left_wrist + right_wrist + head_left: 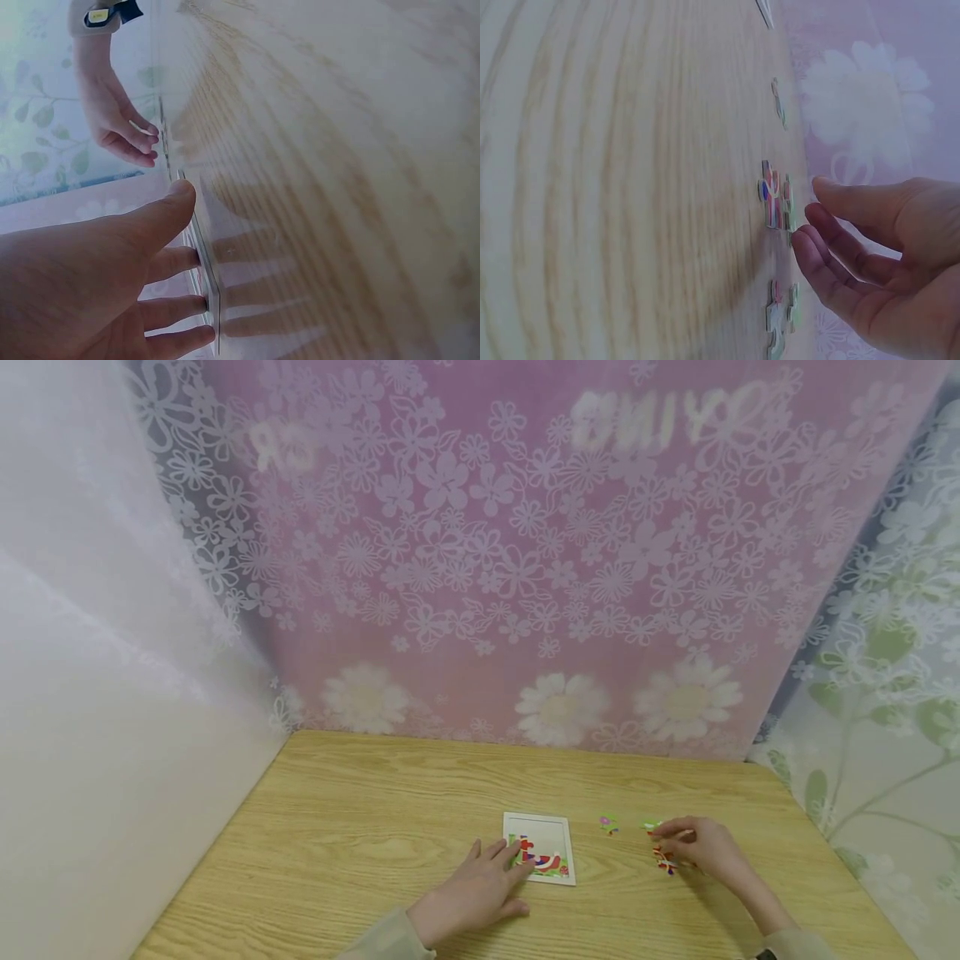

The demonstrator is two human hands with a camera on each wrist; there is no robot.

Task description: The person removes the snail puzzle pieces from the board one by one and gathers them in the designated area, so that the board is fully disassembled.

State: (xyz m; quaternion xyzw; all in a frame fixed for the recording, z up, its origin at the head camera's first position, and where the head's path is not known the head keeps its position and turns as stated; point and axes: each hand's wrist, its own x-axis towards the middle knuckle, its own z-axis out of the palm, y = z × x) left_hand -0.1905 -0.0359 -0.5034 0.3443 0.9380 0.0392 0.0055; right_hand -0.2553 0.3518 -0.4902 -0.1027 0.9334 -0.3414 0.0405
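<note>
My left hand (474,893) rests with spread fingers on a small white-framed jigsaw tray (536,816). In the left wrist view its fingertips touch the tray's edge (213,277). Red, white and green pieces (546,863) fill the tray's lower part; the upper part shows a bare pale base. Over on the right, my right hand (705,847) hovers beside loose puzzle pieces (663,862). The right wrist view shows its thumb and bent fingers apart, with no piece between them, close to a cluster of colourful pieces (771,199).
A green and purple piece (609,825) lies between the tray and the right hand. More loose pieces (774,319) lie nearby on the wood-grain table (360,810). Flower-patterned pink cloth (480,568) stands behind the table, with pale cloth on both sides.
</note>
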